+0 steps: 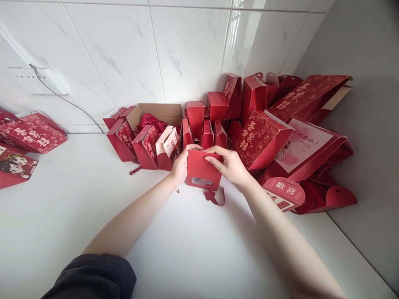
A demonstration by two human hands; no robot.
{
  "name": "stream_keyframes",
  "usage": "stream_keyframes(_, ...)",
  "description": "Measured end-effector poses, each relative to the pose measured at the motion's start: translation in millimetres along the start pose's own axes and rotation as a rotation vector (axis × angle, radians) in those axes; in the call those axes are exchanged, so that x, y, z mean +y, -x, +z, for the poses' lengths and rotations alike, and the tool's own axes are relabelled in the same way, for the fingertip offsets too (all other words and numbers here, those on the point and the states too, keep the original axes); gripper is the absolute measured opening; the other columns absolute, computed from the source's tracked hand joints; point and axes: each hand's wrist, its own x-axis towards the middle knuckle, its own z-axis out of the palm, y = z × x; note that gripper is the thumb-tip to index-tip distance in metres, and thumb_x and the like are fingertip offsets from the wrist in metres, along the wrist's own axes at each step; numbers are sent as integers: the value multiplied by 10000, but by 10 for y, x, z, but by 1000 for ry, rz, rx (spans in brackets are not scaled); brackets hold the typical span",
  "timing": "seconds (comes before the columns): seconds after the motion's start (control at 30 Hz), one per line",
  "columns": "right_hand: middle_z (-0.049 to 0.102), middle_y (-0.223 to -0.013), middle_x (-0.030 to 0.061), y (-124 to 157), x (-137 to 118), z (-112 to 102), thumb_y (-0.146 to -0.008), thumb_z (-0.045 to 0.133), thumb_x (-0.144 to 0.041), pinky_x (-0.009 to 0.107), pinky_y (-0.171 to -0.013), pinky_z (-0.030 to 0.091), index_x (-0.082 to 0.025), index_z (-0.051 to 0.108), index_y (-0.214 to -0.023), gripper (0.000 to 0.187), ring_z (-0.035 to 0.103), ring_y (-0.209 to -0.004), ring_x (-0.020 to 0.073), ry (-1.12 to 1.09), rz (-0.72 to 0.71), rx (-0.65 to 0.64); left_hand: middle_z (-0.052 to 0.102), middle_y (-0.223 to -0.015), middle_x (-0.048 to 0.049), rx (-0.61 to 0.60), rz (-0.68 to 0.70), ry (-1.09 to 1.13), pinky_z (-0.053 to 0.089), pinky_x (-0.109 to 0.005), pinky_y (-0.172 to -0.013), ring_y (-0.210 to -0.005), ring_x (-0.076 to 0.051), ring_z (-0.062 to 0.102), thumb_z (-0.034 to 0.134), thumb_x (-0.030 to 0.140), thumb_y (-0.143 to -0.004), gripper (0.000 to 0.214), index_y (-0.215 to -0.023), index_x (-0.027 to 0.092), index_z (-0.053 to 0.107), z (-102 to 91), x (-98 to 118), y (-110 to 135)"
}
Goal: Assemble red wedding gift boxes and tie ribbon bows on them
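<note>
A red paper gift box (204, 168) with a small clear window low on its front stands upright between my hands. My left hand (183, 164) grips its upper left edge, fingers reaching behind the top. My right hand (229, 164) holds the upper right, with the thumb on the front face and the fingers along the top edge. In front of the box lies a dark red strap (215, 197) with a flower-shaped end, curled on the table. A tiny brass-coloured stud (178, 191) lies just left of the box.
An open cardboard box (160, 109) holding red straps stands behind, ringed by small red gift boxes (145, 145). Larger red gift boxes (260, 139) crowd the right corner. More boxes (37, 133) sit at far left. A cable (68, 99) runs down the tiled wall from a socket.
</note>
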Motion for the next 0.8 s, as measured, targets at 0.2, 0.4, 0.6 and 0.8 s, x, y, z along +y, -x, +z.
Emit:
stream_keyframes(0.2, 734, -1026, 14, 6, 9, -12, -941, 534, -309, 296, -788, 507, -225, 676, -1043, 194, 679, -894, 190, 33, 25, -10, 677, -1087, -64, -86, -27, 9, 490, -325, -873, -997, -203, 633, 350, 548, -971, 461, -1093, 203, 631, -25, 28, -9)
stream_keyframes(0.4, 726, -1052, 29, 4, -6, -26, -950, 522, -297, 292, -784, 501, -219, 679, -1043, 198, 673, -895, 186, 41, 23, -35, 660, -1145, -82, -100, -39, -39, 486, -344, -904, -1002, -209, 631, 293, 607, -965, 555, -1246, 221, 576, 10, 70, -10)
stream_keyframes(0.6, 714, -1038, 36, 7, -30, -45, -978, 466, -314, 295, -792, 486, -222, 670, -1050, 235, 661, -904, 186, 63, 34, -59, 661, -1172, -78, -108, -30, -63, 486, -348, -913, -1020, -215, 636, 308, 623, -955, 569, -1287, 233, 556, 0, 56, -26)
stream_keyframes(0.8, 696, -918, 24, 10, -15, -16, -981, 450, -330, 276, -734, 462, -207, 653, -954, 239, 631, -799, 170, 76, 49, -29, 636, -1258, -82, -147, -108, 66, 476, -345, -937, -1132, -235, 603, 369, 559, -964, 507, -1266, 215, 589, -18, 91, -41)
